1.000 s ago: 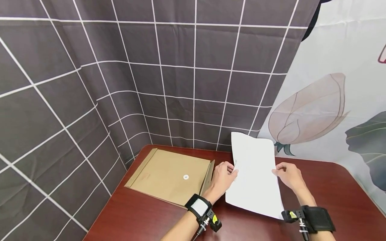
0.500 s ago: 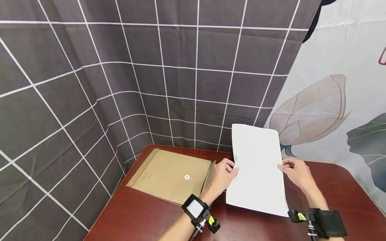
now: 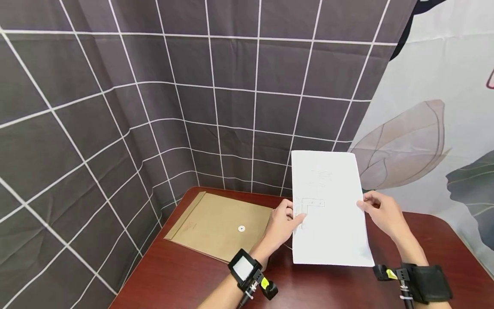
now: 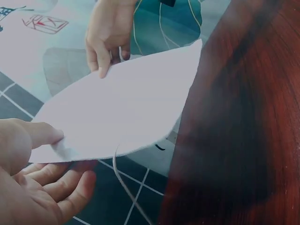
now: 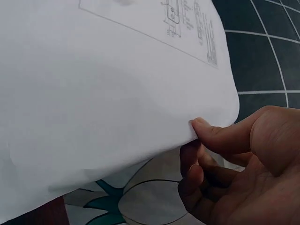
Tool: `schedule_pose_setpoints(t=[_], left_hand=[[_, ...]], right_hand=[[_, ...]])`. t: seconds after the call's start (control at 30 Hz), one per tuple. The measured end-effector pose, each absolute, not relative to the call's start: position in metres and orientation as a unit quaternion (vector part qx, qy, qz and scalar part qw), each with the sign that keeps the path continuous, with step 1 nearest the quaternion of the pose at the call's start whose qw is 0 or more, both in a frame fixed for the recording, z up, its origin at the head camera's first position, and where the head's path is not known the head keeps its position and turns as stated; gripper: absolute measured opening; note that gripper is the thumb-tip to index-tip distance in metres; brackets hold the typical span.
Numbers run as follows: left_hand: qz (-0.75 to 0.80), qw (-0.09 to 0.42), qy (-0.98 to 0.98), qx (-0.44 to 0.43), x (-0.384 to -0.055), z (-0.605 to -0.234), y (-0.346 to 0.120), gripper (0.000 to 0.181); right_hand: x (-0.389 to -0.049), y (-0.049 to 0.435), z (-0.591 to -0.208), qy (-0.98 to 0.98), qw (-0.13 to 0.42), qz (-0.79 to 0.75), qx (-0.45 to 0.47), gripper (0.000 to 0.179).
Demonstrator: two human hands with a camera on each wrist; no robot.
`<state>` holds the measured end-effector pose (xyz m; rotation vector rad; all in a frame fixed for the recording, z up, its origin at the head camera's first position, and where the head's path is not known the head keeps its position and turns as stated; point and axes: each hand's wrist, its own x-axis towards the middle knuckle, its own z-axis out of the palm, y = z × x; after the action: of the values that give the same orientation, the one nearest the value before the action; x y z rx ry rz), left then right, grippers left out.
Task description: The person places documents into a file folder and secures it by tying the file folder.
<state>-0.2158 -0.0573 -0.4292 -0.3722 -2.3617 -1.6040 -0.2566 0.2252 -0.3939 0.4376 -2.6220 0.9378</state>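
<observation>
White paper [image 3: 332, 231] with faint printed line drawings is held up off the table between both hands; how many sheets there are I cannot tell. My left hand [image 3: 282, 223] pinches its left edge, thumb in front and fingers behind. On the opposite edge, my right hand [image 3: 384, 212] pinches the paper between thumb and curled fingers. Close up in the right wrist view, printed drawings [image 5: 173, 14] show near one end. In the left wrist view a thin string [image 4: 124, 180] hangs by the paper's lower edge. A brown document envelope [image 3: 220, 223] lies flat beside my left hand.
The envelope bears a white round button [image 3: 241, 228] and faint red print. Dark red table [image 3: 185, 279] spreads beneath everything. Behind it hang a grey gridded curtain [image 3: 231, 107] and a white one with a flower print [image 3: 405, 141]. Both wrists wear strapped cameras.
The paper has risen and tilted more upright toward the head camera, and its printed lines now show. My right hand has moved slightly up and right; both hands keep their grip.
</observation>
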Motion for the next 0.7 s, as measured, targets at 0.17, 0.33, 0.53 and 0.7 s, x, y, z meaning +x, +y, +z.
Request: schedule_pose_setpoints(t=[0.17, 0.33, 0.53, 0.7], left_hand=[[-0.575, 0.117, -0.797, -0.143, -0.215, -0.427, -0.063, 0.020], [-0.609, 0.110, -0.772, -0.143, -0.217, -0.422, -0.073, 0.022], [-0.623, 0.104, -0.762, -0.144, -0.214, -0.404, -0.095, 0.022], [-0.629, 0.086, -0.753, -0.173, -0.220, -0.403, -0.116, 0.020]], right_hand=[[-0.261, 0.220, -0.391, -0.912, 0.177, 0.321, 0.185, 0.014], [-0.262, 0.216, -0.388, -0.912, 0.178, 0.310, 0.199, 0.013], [-0.261, 0.208, -0.379, -0.914, 0.192, 0.278, 0.227, 0.004], [-0.263, 0.203, -0.378, -0.910, 0.207, 0.255, 0.253, 0.004]])
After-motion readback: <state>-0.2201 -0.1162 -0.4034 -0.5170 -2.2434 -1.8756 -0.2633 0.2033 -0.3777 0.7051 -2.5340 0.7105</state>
